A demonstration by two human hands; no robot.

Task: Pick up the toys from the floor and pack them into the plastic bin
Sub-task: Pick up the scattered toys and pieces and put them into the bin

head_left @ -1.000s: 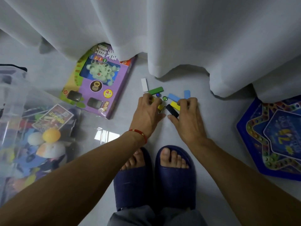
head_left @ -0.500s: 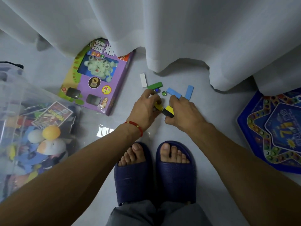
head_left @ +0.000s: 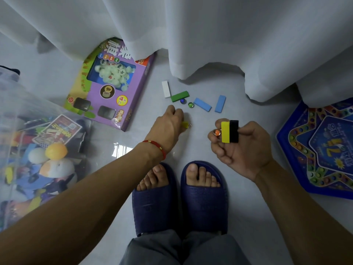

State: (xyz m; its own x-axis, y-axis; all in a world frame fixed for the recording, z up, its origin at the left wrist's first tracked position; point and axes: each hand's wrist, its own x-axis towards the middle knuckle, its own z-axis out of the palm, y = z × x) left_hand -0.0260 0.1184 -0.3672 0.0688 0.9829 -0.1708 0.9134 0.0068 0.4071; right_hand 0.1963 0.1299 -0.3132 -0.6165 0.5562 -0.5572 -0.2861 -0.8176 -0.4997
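A yellow block (head_left: pixel 225 132) and a black block (head_left: pixel 234 131) are gripped side by side in the right hand (head_left: pixel 241 148), which is raised above the floor (head_left: pixel 254 217) with the palm turned up; an orange marble (head_left: pixel 217 132) is pinched at the fingertips just beside the yellow block. The left hand (head_left: pixel 169 127) is lowered to the floor with its fingers curled over a small yellow piece with a metal ring (head_left: pixel 186 124), which is only partly seen. Beyond the hands, a white block (head_left: pixel 165 89), a green block (head_left: pixel 180 96), a blue marble (head_left: pixel 182 101), a green marble (head_left: pixel 190 105) and two light blue blocks (head_left: pixel 202 104) (head_left: pixel 220 103) are left lying on the floor near the hem of a white curtain (head_left: pixel 210 35). The clear plastic bin (head_left: pixel 23 111) is seen at the far left, already filled with mixed toys, among them a yellow ball (head_left: pixel 56 151), a white ball (head_left: pixel 37 155) and a printed card (head_left: pixel 57 131) whose text cannot be read. A purple game box (head_left: pixel 112 87) with large Chinese characters and a window showing round white pieces is placed between the bin and the blocks. A blue star-shaped game board (head_left: pixel 322 148) marked with a large yellow "7" is seen at the right. Two feet in dark blue slippers (head_left: pixel 179 199) are planted between the arms.
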